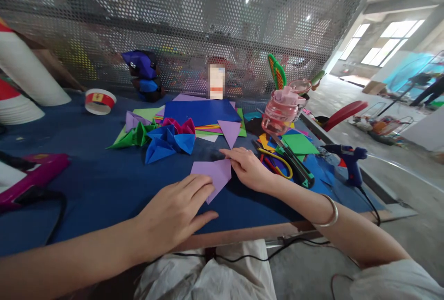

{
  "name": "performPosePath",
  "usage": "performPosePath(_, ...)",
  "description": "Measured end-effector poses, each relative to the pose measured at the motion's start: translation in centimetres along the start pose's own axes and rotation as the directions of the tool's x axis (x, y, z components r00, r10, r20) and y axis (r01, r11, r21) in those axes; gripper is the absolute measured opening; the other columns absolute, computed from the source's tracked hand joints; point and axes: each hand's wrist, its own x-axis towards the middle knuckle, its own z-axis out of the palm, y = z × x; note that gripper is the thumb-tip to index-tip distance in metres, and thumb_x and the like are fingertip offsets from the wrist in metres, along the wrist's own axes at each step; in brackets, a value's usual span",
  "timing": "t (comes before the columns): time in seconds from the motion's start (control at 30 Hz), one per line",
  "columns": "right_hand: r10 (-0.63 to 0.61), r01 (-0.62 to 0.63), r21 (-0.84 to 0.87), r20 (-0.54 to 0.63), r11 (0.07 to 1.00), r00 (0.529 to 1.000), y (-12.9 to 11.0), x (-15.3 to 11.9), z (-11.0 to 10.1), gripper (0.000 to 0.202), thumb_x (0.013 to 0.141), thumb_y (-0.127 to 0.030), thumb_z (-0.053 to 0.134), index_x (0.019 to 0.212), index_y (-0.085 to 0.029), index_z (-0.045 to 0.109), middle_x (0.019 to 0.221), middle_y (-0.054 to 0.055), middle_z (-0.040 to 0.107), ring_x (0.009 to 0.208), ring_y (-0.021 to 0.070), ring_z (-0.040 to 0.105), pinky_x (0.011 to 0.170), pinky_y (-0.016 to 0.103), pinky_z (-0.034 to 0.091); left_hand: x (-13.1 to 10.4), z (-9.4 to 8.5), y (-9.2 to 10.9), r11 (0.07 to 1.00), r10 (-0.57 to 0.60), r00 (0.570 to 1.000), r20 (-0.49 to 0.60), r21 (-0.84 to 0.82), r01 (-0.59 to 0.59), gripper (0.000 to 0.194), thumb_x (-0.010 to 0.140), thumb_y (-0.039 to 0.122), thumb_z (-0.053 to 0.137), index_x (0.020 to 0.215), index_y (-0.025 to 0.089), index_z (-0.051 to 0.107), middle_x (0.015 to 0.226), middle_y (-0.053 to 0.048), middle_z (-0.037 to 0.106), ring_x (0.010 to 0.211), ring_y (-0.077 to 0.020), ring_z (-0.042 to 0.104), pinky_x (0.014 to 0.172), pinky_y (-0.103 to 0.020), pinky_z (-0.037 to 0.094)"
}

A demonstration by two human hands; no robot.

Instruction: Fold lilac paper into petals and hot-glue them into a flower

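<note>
A folded sheet of purple paper lies on the blue tabletop in front of me. My left hand rests on its left side, fingers stretched flat and thumb held apart. At the paper's upper right corner, my right hand is partly curled, with its fingertips and thumb closed on the edge. Just beyond that hand is a purple paper triangle. Folded paper shapes stand further back to the left: a blue one, a green one and a pink one.
A stack of coloured sheets lies behind. To the right are a green utility knife, yellow-handled scissors, a pink bottle and a blue glue gun. On the left are a magenta tool and a paper bowl.
</note>
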Motion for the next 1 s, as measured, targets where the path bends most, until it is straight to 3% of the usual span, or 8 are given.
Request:
performPosePath(0.2, -0.159, 0.161, 0.096, -0.023, 0.982, 0.987, -0.9, -0.5, -0.7, 0.063, 0.066, 0.006, 0.043, 0.122, -0.016, 0.061, 0.107, 0.007, 0.067, 0.098, 0.0206, 0.057, 0.085, 0.036, 0.043, -0.1, -0.4, -1.6, 0.997, -0.037, 0.997, 0.063, -0.059, 0.041, 0.027, 0.095, 0.018, 0.044, 0.115, 0.015, 0.062, 0.117, -0.010, 0.066, 0.105, -0.0235, 0.065, 0.085, -0.035, 0.057)
performPosePath(0.5, -0.492, 0.484, -0.217, 0.018, 0.848, 0.870, -1.6, -1.1, -1.6, 0.026, 0.082, -0.009, 0.057, 0.096, -0.025, 0.073, 0.087, 0.003, 0.064, 0.089, 0.0194, 0.054, 0.079, 0.035, 0.039, -0.3, -1.1, -4.3, 0.989, -0.016, 0.993, 0.116, -0.141, 0.032, 0.039, 0.091, 0.009, 0.038, 0.112, 0.021, 0.069, 0.120, -0.005, 0.068, 0.107, -0.0184, 0.067, 0.091, -0.031, 0.056)
performPosePath(0.6, -0.499, 0.506, -0.208, 0.088, 0.837, 0.862, -2.0, -1.3, -1.8, 0.020, 0.082, -0.011, 0.059, 0.090, -0.024, 0.072, 0.098, 0.004, 0.065, 0.096, 0.0209, 0.055, 0.083, 0.036, 0.042, -0.3, -1.2, -4.1, 0.987, -0.003, 0.995, 0.097, -0.157, 0.018, 0.037, 0.092, 0.010, 0.040, 0.113, 0.021, 0.068, 0.119, -0.007, 0.069, 0.106, -0.0189, 0.067, 0.090, -0.032, 0.057)
performPosePath(0.7, -0.507, 0.526, -0.092, 0.173, 0.845, 0.844, -2.0, -1.4, -1.9, 0.018, 0.082, -0.011, 0.060, 0.092, -0.020, 0.071, 0.103, 0.005, 0.067, 0.099, 0.0191, 0.058, 0.087, 0.034, 0.047, -0.3, -1.2, -3.8, 0.988, 0.055, 0.995, 0.086, -0.146, -0.042, 0.035, 0.093, 0.012, 0.042, 0.115, 0.019, 0.068, 0.118, -0.009, 0.069, 0.104, -0.0202, 0.068, 0.088, -0.033, 0.058)
performPosePath(0.83, -0.480, 0.471, 0.094, 0.215, 0.877, 0.851, -1.9, -1.2, -2.4, 0.020, 0.084, -0.012, 0.062, 0.102, -0.017, 0.070, 0.106, 0.007, 0.068, 0.103, 0.0174, 0.062, 0.092, 0.031, 0.049, -0.2, -1.3, -3.9, 0.979, 0.149, 0.986, 0.070, -0.148, -0.138, 0.032, 0.094, 0.015, 0.045, 0.115, 0.020, 0.069, 0.115, -0.010, 0.071, 0.102, -0.0209, 0.069, 0.088, -0.033, 0.058)
performPosePath(1.0, -0.474, 0.414, 0.248, 0.280, 0.876, 0.835, -1.7, -0.7, -3.2, 0.011, 0.087, -0.018, 0.067, 0.095, -0.017, 0.073, 0.106, 0.007, 0.069, 0.102, 0.0164, 0.063, 0.091, 0.030, 0.049, -0.6, -0.9, -4.1, 0.944, 0.261, 0.963, 0.060, -0.225, -0.242, 0.033, 0.092, 0.014, 0.048, 0.118, 0.021, 0.067, 0.118, -0.009, 0.069, 0.107, -0.0206, 0.067, 0.091, -0.030, 0.056)
